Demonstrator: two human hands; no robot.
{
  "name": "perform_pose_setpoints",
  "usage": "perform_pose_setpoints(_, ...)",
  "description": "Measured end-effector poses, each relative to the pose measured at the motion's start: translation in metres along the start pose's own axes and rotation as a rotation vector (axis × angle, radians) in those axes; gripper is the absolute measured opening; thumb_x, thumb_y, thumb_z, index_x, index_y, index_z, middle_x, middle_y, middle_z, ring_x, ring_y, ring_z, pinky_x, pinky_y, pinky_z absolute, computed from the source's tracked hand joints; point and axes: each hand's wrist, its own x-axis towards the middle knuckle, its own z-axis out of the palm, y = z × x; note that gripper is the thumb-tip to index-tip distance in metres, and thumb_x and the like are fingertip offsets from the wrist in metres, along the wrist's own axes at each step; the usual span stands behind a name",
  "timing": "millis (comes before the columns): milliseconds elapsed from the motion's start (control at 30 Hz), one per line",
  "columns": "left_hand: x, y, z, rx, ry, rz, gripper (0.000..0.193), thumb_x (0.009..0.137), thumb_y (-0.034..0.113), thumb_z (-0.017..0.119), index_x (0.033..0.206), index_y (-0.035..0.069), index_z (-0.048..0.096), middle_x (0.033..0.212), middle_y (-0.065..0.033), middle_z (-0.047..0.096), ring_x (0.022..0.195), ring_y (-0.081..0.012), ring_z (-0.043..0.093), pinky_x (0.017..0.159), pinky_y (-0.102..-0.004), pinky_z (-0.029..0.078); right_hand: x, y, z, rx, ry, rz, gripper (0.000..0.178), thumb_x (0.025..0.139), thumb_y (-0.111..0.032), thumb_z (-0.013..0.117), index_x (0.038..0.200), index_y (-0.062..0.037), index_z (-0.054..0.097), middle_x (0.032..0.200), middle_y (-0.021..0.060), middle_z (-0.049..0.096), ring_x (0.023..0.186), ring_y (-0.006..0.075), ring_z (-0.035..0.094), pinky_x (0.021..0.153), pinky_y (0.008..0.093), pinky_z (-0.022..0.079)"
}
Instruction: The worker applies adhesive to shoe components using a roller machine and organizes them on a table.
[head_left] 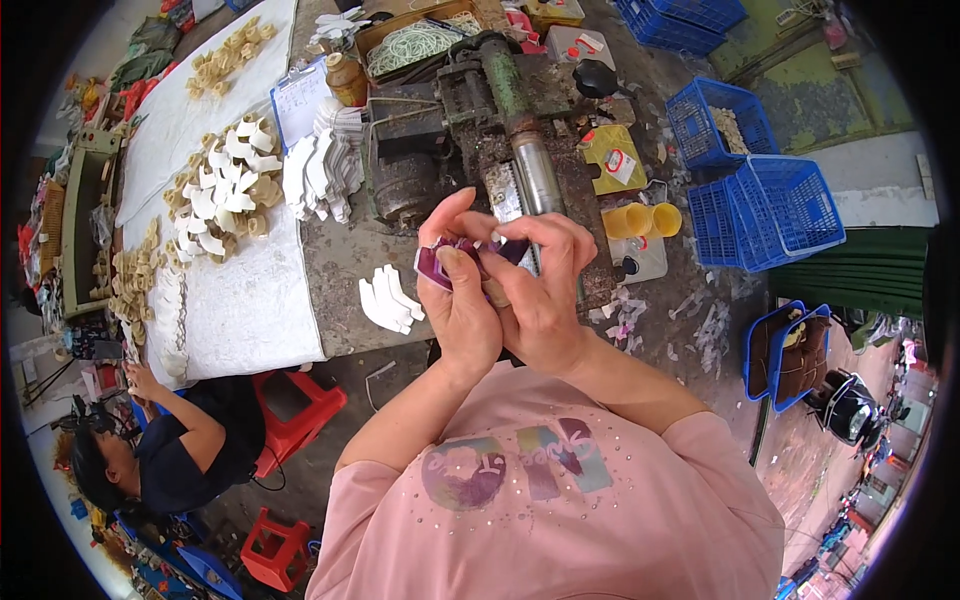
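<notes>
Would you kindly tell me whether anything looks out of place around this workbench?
Yes: pale scraps lie strewn to the right of the right hand, near the blue crates, looking like uncollected litter. The machine beyond the hands also looks heavily grimed.

The left hand (466, 315) and right hand (540, 300) mask much of the purple piece (433, 266), writing on the clipboard (300, 108) is illegibly tiny, and the lower edge crops the pink shirt (580, 545)!
</notes>
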Motion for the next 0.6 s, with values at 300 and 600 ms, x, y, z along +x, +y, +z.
perform_pose_setpoints(300, 0.007, -0.006, -0.005, 0.244, 0.153, -0.227, 0.034, 0.091, 0.031, 0.057, 0.106, 0.002, 0.049, 0.079, 0.0027, 0.042, 0.069, -0.0059, 0.039, 0.062, -0.0207, 0.034, 0.009, 0.034, -0.025, 0.689, -0.108, 0.366, 0.007, 0.078, -0.006, 0.058, 0.084, -0.0052, 0.055, 0.09, 0.0104, 0.054, 0.086, 0.0274, 0.051, 0.083, 0.037, 0.036)
perform_pose_setpoints(600, 0.0, -0.035, -0.026, 0.734, -0.268, -0.277, 0.019, 0.081, 0.011, 0.063, 0.097, 0.001, 0.059, 0.074, -0.0075, 0.053, 0.07, -0.0191, 0.052, 0.064, -0.0318, 0.043, 0.024, 0.13, -0.062, -0.02, -0.837, 0.521, 0.01, 0.079, -0.008, 0.055, 0.089, -0.0058, 0.059, 0.087, 0.0093, 0.06, 0.09, 0.0283, 0.055, 0.081, 0.0374, 0.038)
